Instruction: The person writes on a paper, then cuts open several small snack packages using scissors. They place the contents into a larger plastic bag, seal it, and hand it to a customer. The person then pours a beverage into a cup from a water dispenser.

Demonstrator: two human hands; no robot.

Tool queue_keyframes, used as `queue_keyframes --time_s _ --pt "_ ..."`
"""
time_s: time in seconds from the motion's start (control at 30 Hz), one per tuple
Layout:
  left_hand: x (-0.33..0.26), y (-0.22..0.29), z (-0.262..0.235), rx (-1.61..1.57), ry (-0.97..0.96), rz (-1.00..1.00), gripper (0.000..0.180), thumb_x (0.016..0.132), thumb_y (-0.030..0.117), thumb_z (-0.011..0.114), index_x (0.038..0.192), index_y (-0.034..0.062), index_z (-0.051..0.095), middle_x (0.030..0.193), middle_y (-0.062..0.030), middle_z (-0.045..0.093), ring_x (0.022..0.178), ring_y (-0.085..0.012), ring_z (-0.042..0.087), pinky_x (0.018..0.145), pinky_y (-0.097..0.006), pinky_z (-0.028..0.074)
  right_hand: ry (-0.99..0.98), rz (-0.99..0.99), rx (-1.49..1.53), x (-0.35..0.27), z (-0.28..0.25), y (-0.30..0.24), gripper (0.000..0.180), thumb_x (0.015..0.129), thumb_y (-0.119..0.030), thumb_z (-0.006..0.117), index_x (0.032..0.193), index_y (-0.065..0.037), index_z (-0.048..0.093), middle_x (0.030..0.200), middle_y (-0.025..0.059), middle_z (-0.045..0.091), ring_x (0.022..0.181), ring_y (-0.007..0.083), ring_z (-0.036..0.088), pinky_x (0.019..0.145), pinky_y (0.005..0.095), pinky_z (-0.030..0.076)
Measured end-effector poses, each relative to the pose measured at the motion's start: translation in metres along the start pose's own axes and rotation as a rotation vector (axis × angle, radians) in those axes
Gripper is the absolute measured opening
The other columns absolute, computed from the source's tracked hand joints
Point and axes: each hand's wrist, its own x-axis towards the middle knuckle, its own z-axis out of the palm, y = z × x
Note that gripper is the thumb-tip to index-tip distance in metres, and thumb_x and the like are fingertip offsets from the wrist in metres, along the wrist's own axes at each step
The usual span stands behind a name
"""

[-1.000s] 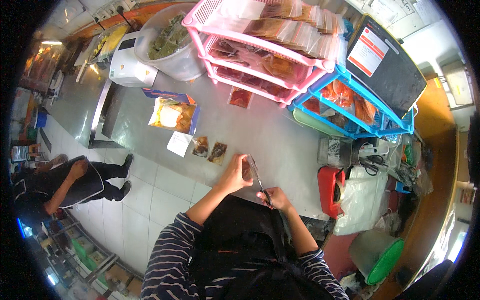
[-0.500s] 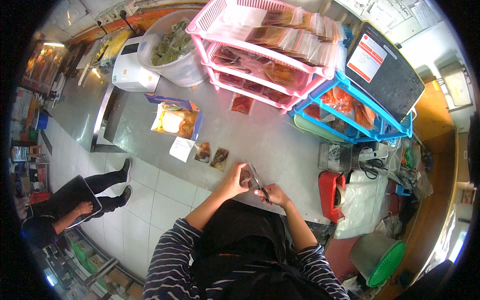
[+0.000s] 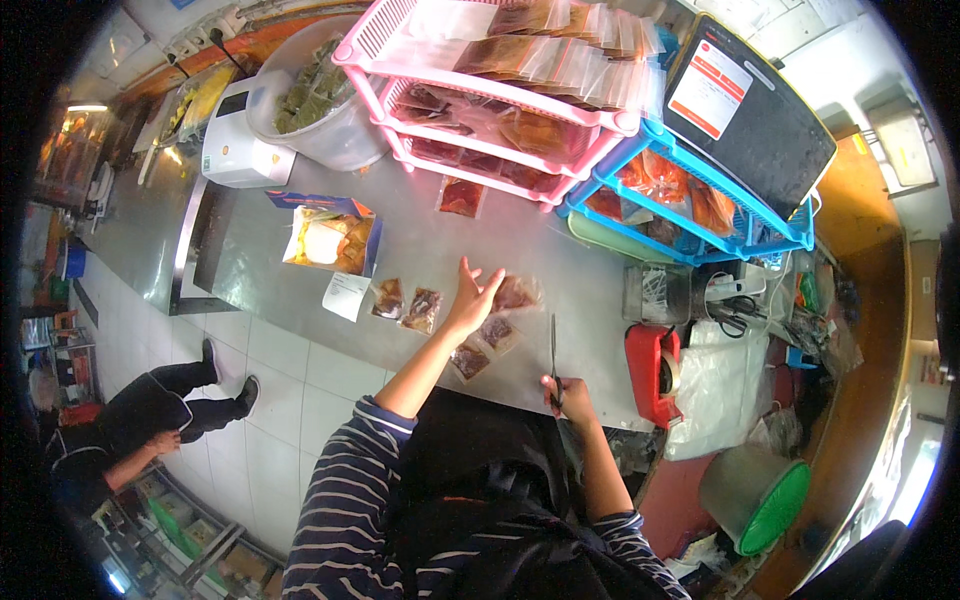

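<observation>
My left hand point(image 3: 470, 298) stretches over the steel counter point(image 3: 420, 240) with its fingers spread, holding nothing, just left of a clear sachet point(image 3: 515, 293) of brown food. Two more sachets point(image 3: 484, 346) lie close below that hand. My right hand point(image 3: 565, 394) sits near the counter's front edge, closed around the handles of a pair of scissors point(image 3: 553, 352) whose blades point away from me.
Two small sachets point(image 3: 405, 304) and a white slip point(image 3: 346, 295) lie to the left, beside an open box point(image 3: 330, 238). Pink point(image 3: 480, 95) and blue point(image 3: 700, 205) racks of packets stand behind. A red tape dispenser point(image 3: 655, 372) sits right. Another person point(image 3: 130, 430) crouches on the floor.
My hands were together at the scissors, working on a sachet. Now the left hand has reached forward, open, and a sachet lies on the counter; the right keeps the scissors.
</observation>
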Motion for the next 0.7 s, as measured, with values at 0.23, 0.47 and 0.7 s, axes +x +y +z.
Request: queue_keyframes --time_s 0.23,0.47,0.7 --pt "-0.077 -0.013 -0.026 0.909 -0.133 0.263 0.094 0.057 0.04 0.08 0.127 -0.0027 0.033 0.125 -0.0192 0.037 0.115 -0.0334 0.037 0.096 -0.045 0.031 -0.471 0.208 -0.296 -0.015 -0.008 0.016 0.069 0.074 -0.067 0.057 0.059 0.0 0.059 0.055 0.0081 0.057 0.049 0.0173 0.061 0.046 0.0275 0.05" --pt "-0.084 -0.05 -0.034 0.811 -0.121 0.387 0.096 0.055 0.034 0.082 0.127 -0.0026 0.032 0.123 -0.0212 0.037 0.114 -0.0359 0.037 0.097 -0.046 0.03 -0.481 0.086 -0.43 0.017 0.019 -0.009 0.072 0.069 -0.07 0.059 0.058 0.001 0.059 0.051 0.0085 0.056 0.047 0.018 0.06 0.047 0.0288 0.051" --pt "-0.082 -0.045 -0.041 0.737 -0.144 0.408 0.094 0.056 0.027 0.082 0.129 -0.0043 0.031 0.119 -0.0194 0.041 0.108 -0.0345 0.042 0.094 -0.043 0.035 -0.463 0.029 -0.702 0.024 0.026 -0.035 0.069 0.069 -0.069 0.06 0.054 -0.002 0.057 0.049 0.0063 0.055 0.045 0.017 0.059 0.045 0.029 0.049"
